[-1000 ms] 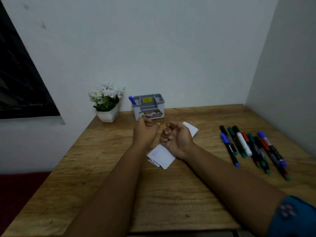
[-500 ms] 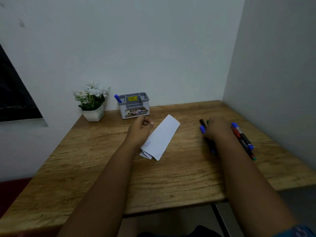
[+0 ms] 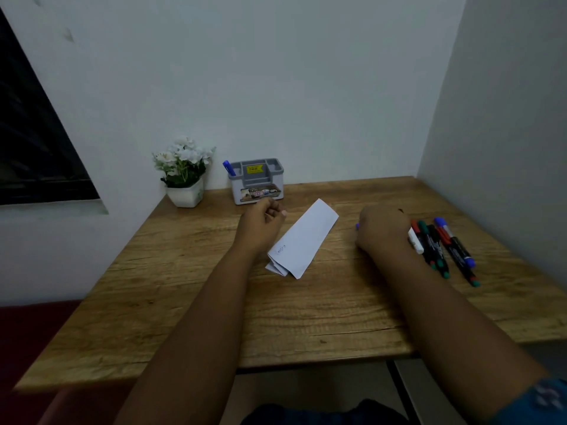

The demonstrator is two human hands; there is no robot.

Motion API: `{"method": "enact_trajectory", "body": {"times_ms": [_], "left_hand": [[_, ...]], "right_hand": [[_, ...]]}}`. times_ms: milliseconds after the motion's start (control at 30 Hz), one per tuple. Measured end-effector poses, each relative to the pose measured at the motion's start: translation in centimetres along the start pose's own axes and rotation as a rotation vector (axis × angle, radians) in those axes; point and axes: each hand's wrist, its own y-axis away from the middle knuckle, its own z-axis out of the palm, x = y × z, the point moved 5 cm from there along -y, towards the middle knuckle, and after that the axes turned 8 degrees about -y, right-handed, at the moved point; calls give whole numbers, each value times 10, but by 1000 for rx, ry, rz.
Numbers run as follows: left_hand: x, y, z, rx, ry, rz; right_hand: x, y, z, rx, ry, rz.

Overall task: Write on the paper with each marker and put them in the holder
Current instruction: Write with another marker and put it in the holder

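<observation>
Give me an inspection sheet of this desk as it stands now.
Surface: wooden table, worn grain.
Job's things: folded paper with small writing near its low end; holder by the wall, one blue marker inside; loose markers at right.
Clutter: flower pot left of the holder.
Hands: left hand fingers curled, beside the paper; right hand over the markers, grip hidden.
Cables: nothing seen.
Surroundings: white walls, dark window at left.
</observation>
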Motion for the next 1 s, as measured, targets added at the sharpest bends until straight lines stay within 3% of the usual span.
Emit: {"method": "enact_trajectory", "body": {"times_ms": [133,233,367,533,667,767,1000], "left_hand": [[2,2,-2,16,-73,46],[16,6,-5,20,-186,242],[33,14,0,-110,-259,493],[36,14,-5,-97,-399,516],[42,17,2,-121,-508,576],[35,16,9,-229,-524,478],[23,9,6,-351,-508,396]], "right_hand": [[1,2,-4,66,-261,-65],[-11,12,-13,112,-615,-209],[-39,28,-20,37,-1034,-450],[-45,26,-10,-166,-1178,-575],[-47,24,-8,-56,-1021,-651],[-51,26,-8,36,-824,-687],[-52,27,-9,-30,-655,-676]]}}
